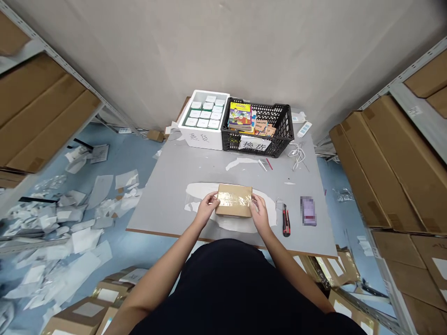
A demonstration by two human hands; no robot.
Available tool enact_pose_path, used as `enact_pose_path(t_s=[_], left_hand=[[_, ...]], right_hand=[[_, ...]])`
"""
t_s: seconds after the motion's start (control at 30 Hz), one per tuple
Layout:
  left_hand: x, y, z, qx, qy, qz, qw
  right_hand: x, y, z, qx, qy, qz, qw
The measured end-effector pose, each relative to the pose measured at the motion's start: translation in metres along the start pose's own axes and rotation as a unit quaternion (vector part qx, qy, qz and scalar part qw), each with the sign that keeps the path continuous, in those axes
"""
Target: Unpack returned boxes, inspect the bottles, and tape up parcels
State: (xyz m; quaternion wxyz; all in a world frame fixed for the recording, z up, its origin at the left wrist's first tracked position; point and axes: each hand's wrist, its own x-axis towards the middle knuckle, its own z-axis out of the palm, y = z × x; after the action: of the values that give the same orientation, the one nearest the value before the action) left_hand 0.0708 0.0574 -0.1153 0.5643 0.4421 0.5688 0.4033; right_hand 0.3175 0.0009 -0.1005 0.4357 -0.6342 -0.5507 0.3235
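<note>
A small brown cardboard box (pixel 233 210) with shiny clear tape across its top is between my two hands, over a whitish worn patch of the grey table (pixel 164 190). My left hand (pixel 208 204) grips the box's left end, fingers at its side. At the right end my right hand (pixel 259 209) holds it the same way. Just right of that hand lies a red and black box cutter (pixel 286 220), upright in the view. Whether the box rests on the table or is slightly raised, I cannot tell.
A white foam box (pixel 202 141) of small white cartons and a black plastic crate (pixel 283 139) of books stand at the back. A blurred purplish item (pixel 308 211) and a white cable (pixel 297 153) lie right. Shelves with cartons (pixel 384 163) flank the table; paper scraps (pixel 87 237) litter the floor.
</note>
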Motion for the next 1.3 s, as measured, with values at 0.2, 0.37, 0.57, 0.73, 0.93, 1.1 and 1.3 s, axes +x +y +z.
enact_pose_path(t_s=[0.2,0.37,0.57,0.73,0.93,1.1,1.3], left_hand=[[-0.008,0.007,0.017,-0.063,-0.077,-0.025,0.995],[-0.003,-0.019,0.027,-0.032,-0.080,-0.075,0.993],[-0.003,-0.048,0.041,0.008,-0.096,-0.137,0.986],[-0.001,-0.047,0.028,0.017,-0.010,-0.065,0.998],[-0.002,-0.043,-0.014,0.038,0.023,-0.056,0.997],[-0.006,-0.047,-0.009,-0.014,0.012,-0.063,0.998],[-0.007,-0.051,0.007,-0.002,-0.008,-0.134,0.991]], right_hand=[[0.005,-0.017,-0.008,-0.157,-0.071,-0.076,0.982],[0.001,0.011,-0.041,-0.204,0.027,0.006,0.979],[0.006,0.052,-0.077,-0.122,0.059,0.082,0.987],[-0.003,0.072,-0.053,0.054,0.004,0.174,0.983],[-0.018,0.054,0.000,-0.090,0.003,0.030,0.995],[-0.019,0.045,0.004,-0.222,-0.058,-0.054,0.972],[-0.022,0.055,-0.019,-0.273,-0.020,-0.002,0.962]])
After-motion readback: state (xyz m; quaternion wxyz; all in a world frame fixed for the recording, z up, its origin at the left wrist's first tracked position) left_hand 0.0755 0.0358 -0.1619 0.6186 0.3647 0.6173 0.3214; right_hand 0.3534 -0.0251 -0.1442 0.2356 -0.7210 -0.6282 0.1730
